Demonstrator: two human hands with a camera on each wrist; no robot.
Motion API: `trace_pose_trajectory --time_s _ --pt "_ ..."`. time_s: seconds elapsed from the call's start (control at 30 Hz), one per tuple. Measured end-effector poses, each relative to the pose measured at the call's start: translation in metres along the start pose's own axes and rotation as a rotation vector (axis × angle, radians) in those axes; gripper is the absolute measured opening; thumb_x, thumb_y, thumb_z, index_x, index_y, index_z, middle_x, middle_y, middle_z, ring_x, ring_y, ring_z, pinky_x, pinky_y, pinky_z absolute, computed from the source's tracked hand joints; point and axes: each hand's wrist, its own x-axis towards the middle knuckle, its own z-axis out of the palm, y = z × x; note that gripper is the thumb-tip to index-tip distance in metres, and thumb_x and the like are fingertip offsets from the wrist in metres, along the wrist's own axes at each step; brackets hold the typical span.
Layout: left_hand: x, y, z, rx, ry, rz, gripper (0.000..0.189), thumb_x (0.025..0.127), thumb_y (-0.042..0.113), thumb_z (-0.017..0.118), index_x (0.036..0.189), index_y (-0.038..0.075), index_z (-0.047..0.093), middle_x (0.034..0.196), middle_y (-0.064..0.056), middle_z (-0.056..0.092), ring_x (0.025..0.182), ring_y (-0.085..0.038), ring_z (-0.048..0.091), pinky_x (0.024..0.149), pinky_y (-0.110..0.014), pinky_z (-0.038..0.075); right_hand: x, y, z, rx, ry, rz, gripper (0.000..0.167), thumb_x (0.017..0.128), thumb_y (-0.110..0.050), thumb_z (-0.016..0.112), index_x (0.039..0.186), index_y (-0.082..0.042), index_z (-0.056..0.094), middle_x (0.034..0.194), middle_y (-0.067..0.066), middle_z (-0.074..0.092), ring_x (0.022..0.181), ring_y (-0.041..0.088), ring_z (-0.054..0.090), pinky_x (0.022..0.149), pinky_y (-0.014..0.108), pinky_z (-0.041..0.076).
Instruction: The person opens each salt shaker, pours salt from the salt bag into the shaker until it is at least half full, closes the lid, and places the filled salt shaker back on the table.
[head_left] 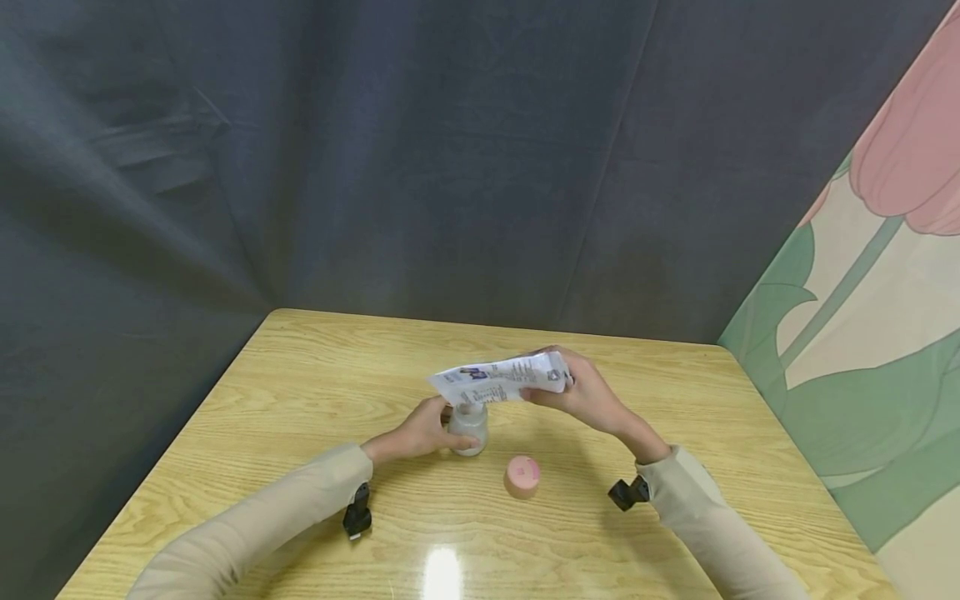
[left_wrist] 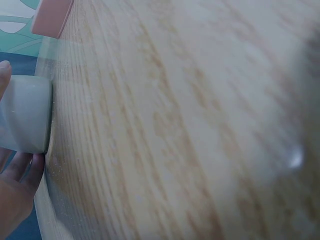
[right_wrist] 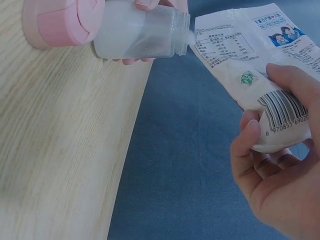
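Barcode point(right_wrist: 283, 111) on the bag point(right_wrist: 257, 55) begins "6 970855".

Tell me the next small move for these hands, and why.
Probably tip the bag back slightly with the right hand to slow any pour: white contents already seem to fill much of the jar in the left hand, and some show at its mouth, by the bag's end.

On my head view I see a dark curtain point(head_left: 465, 167) behind the wood-grain table point(head_left: 315, 367), a glare point(head_left: 442, 575) near its front, and a mural point(head_left: 832, 275) of pink tulips point(head_left: 911, 167) on the right.
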Motion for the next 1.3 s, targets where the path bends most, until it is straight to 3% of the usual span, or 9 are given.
trace_pose_trajectory --time_s 0.9,1.3 --pt "0.002 -0.004 0.0 -0.015 -0.012 0.023 0.084 0.083 0.018 0.083 0.152 0.015 0.036 0.138 -0.005 0.055 0.118 -0.02 0.057 0.098 -0.039 0.048 -0.001 0.003 0.002 0.014 0.018 0.011 0.042 0.082 0.003 0.078 0.121 -0.001 0.064 0.115 0.01 0.067 0.098 0.02 0.066 0.078 0.034 0.057" --pt "0.001 -0.002 0.0 -0.021 -0.013 0.015 0.081 0.083 0.017 0.083 0.15 0.014 0.038 0.136 -0.005 0.056 0.117 -0.018 0.058 0.097 -0.036 0.048 -0.003 0.016 0.007 0.105 0.029 0.017 0.042 0.082 0.007 0.076 0.122 0.0 0.063 0.116 0.012 0.068 0.102 0.023 0.067 0.079 0.035 0.057"
